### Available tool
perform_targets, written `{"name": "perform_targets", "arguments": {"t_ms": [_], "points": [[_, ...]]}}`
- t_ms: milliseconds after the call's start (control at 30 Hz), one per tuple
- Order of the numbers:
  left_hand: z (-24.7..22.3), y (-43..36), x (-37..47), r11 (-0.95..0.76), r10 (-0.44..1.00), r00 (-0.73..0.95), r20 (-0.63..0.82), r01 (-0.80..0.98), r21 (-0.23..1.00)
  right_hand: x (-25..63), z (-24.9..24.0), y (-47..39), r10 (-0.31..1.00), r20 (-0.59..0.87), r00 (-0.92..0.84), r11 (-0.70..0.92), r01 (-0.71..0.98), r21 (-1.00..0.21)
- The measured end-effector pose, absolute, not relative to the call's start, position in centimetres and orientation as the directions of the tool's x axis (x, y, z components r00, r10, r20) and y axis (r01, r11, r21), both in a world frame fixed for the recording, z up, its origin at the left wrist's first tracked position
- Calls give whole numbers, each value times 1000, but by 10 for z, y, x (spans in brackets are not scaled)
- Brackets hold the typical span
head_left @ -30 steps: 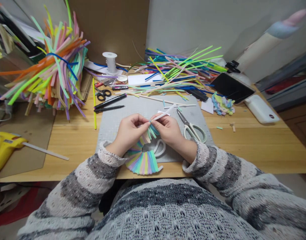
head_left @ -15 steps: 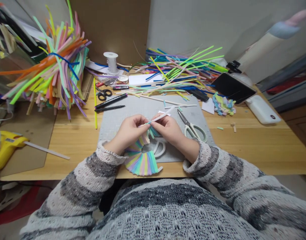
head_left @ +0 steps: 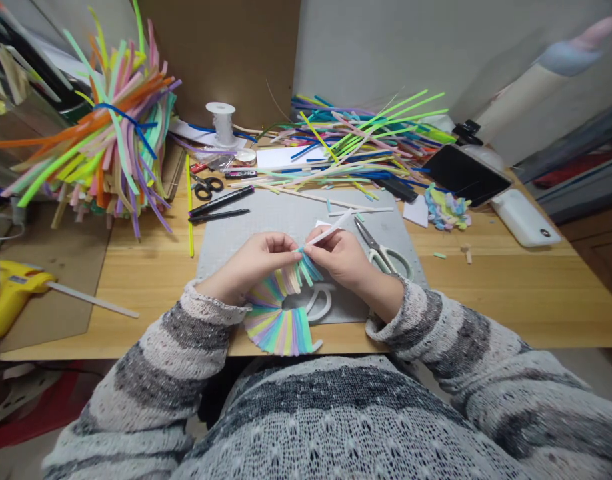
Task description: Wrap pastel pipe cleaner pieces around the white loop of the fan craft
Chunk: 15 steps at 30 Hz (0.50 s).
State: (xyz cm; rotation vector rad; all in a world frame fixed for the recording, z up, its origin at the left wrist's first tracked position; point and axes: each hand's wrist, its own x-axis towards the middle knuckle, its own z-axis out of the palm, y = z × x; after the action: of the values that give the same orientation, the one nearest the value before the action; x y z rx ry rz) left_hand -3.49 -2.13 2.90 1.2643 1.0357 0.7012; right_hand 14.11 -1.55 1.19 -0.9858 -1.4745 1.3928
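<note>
A curved fringe of short pastel pipe cleaners [head_left: 281,330] hangs below my hands, bent round like an open ring. My left hand [head_left: 259,263] pinches its upper end between thumb and fingers. Close beside it, my right hand [head_left: 339,257] is closed on a white pipe cleaner [head_left: 331,227], whose free end sticks out up and to the right. Blue and green fringe pieces [head_left: 309,270] fan downward between the two hands. Through the gap of the ring, a white loop [head_left: 320,303] shows on the grey cutting mat [head_left: 236,233]. Exactly where the fingertips meet is hard to make out.
White-handled scissors [head_left: 383,253] lie right of my right hand. Black pens [head_left: 221,203] and small scissors [head_left: 206,188] are at the mat's upper left. Loose pipe cleaners [head_left: 356,143] pile up behind; a big bundle [head_left: 111,140] stands left, above a yellow glue gun [head_left: 16,293].
My left hand has shifted slightly left, opening a small gap between the hands. More of the blue and green fringe shows there. The white pipe cleaner still points up and right.
</note>
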Motion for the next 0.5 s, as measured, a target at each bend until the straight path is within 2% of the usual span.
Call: {"name": "perform_targets", "arguments": {"t_ms": [133, 300, 500], "points": [[31, -22, -38, 219, 836, 472, -278, 178, 959, 141, 12, -15, 955, 75, -287, 68, -34, -997], [33, -22, -37, 218, 895, 359, -267, 171, 961, 140, 6, -11, 952, 31, -304, 17, -49, -999], [29, -18, -37, 156, 928, 300, -221, 224, 962, 140, -1, -11, 930, -5, -368, 11, 42, -999]]}}
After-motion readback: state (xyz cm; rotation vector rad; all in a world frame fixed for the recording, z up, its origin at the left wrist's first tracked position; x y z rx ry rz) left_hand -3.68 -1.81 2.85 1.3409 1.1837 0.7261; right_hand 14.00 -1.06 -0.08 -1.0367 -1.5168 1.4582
